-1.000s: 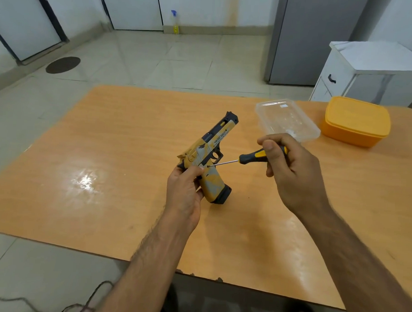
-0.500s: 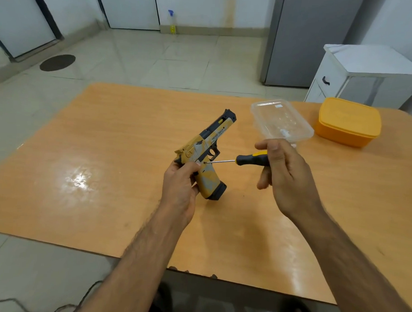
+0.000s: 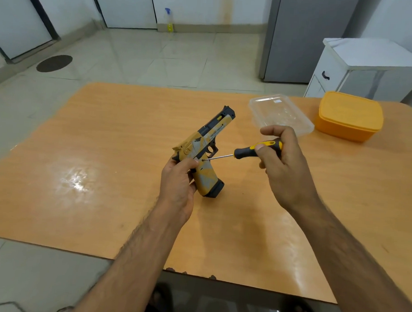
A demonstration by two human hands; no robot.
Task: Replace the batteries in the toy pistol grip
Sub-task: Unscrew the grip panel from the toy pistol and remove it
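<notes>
A yellow, grey and black toy pistol (image 3: pixel 206 146) stands tilted above the wooden table (image 3: pixel 107 152), muzzle pointing away and up. My left hand (image 3: pixel 178 180) grips it at the rear, where slide meets grip. The grip's black base hangs just over the tabletop. My right hand (image 3: pixel 284 165) pinches the black and yellow handle of a small screwdriver (image 3: pixel 254 151). Its thin metal shaft runs left, and the tip touches the pistol's side just above the grip, beside my left thumb.
A clear plastic tray (image 3: pixel 281 114) lies behind my right hand. An orange lidded box (image 3: pixel 349 115) sits at the table's far right. Beyond the table stand a white cabinet (image 3: pixel 367 65) and a grey fridge (image 3: pixel 305 38).
My right fingers have shifted round the screwdriver handle, with the tip staying against the pistol's side. Pistol and left hand hold about the same place.
</notes>
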